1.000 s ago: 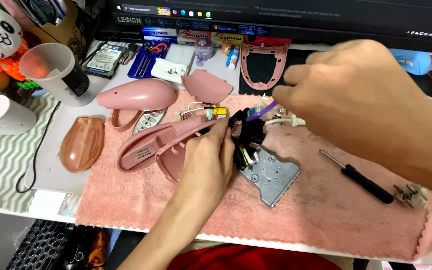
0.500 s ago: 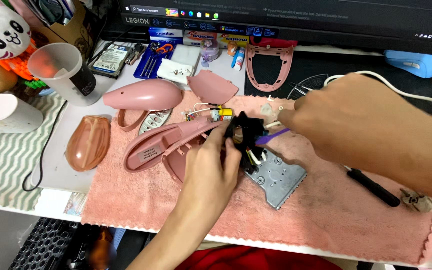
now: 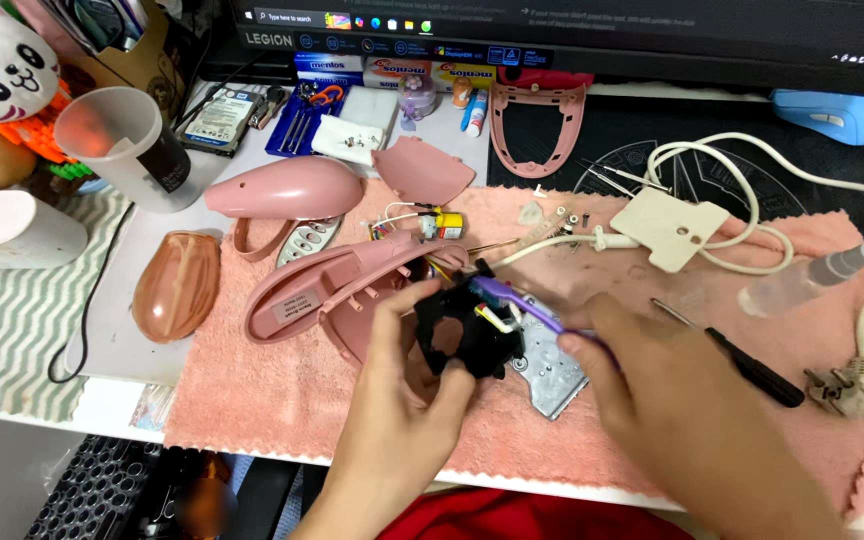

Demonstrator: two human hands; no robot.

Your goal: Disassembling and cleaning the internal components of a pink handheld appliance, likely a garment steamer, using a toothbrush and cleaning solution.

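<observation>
While left hand [image 3: 407, 400] pinches the black part [image 3: 462, 335], looks light, brittle; right hand [image 3: 672, 400] grips purple tool [image 3: 517, 305]; hold edges, wires snag.

We are holding a black plastic part [image 3: 464, 335] with our left hand [image 3: 402, 400], its grip closing around the part above the pink towel [image 3: 282, 410] covering the surface. Our right hand [image 3: 682, 420] is pinching a purple tool [image 3: 512, 300] and touching its tip to the part. A pink housing [image 3: 332, 290] is lying just beside the left hand, a metal plate [image 3: 552, 370] is sitting under the part, and a black screwdriver [image 3: 742, 360] is resting near the right hand.
</observation>
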